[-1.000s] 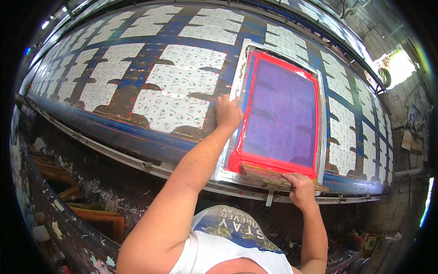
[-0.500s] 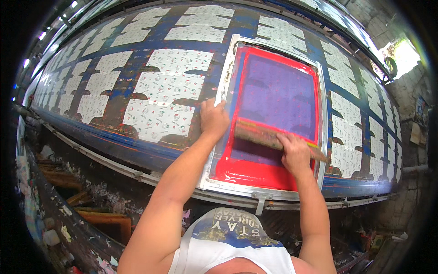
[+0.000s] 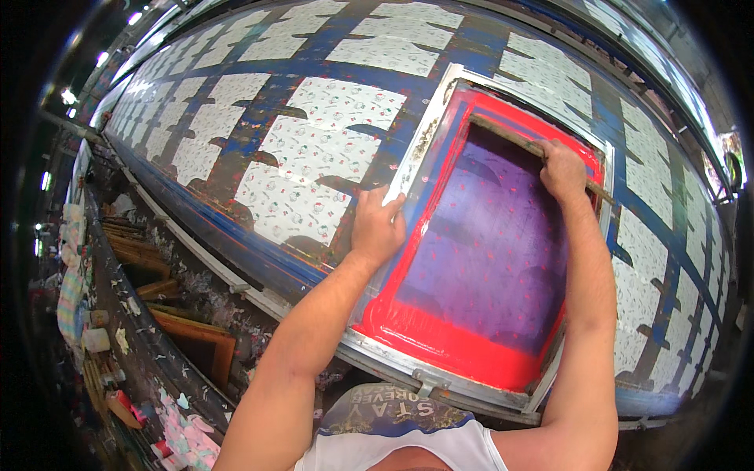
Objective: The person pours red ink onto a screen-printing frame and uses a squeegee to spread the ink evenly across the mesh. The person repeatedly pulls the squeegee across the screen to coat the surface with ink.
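A screen-printing frame (image 3: 422, 151) with pale metal rails lies on the long table in front of me. Its mesh (image 3: 491, 235) looks purple, and red ink (image 3: 448, 341) borders it, thickest along the near end. My left hand (image 3: 378, 226) grips the frame's left rail, thumb and fingers around the edge. At the far end of the mesh, my right hand (image 3: 564, 169) is closed on a long wooden squeegee (image 3: 503, 132), which spans the screen crosswise. The squeegee's lower edge is hidden from me.
White printed fabric pieces (image 3: 334, 125) lie in rows on the blue-and-brown stained table (image 3: 271, 255). A metal rail (image 3: 247, 294) runs along its near edge. Below left, wooden frames (image 3: 196, 334) and scraps of cloth (image 3: 184, 432) are piled by a dark curved edge.
My right hand has pushed the squeegee away from me, from the near part of the mesh to its far end. My left hand stays on the left rail. The view has turned.
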`<state>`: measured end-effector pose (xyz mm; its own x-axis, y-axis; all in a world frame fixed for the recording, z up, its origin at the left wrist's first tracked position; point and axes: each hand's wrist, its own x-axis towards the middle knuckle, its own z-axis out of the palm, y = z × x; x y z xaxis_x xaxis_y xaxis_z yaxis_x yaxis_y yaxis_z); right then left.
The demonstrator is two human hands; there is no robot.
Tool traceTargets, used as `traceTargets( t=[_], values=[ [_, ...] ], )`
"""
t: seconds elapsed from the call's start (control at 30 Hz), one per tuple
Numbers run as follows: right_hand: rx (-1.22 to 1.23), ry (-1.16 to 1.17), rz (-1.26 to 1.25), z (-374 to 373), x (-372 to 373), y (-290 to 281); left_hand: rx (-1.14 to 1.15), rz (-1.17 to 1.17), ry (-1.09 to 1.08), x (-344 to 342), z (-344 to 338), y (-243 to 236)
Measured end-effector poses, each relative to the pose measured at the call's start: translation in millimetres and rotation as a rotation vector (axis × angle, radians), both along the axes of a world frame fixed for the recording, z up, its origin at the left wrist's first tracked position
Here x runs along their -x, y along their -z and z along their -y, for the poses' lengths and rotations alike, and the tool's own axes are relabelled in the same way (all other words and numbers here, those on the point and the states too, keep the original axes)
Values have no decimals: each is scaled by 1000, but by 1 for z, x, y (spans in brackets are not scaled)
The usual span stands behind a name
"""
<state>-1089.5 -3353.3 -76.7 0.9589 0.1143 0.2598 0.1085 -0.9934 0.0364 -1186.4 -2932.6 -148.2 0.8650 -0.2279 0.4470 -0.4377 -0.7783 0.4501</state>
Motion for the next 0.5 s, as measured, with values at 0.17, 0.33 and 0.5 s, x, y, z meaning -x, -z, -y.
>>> traceTargets(
  t=[0.17,0.33,0.5],
  values=[
    [-26,58,-115,27,-60,-13,15,-25,6,-1,0,-1],
    [2,98,-41,44,-92,-9,12,6,0,-1,0,-2],
    [41,60,-150,54,-100,-10,-13,35,29,-5,1,-2]
  ],
)
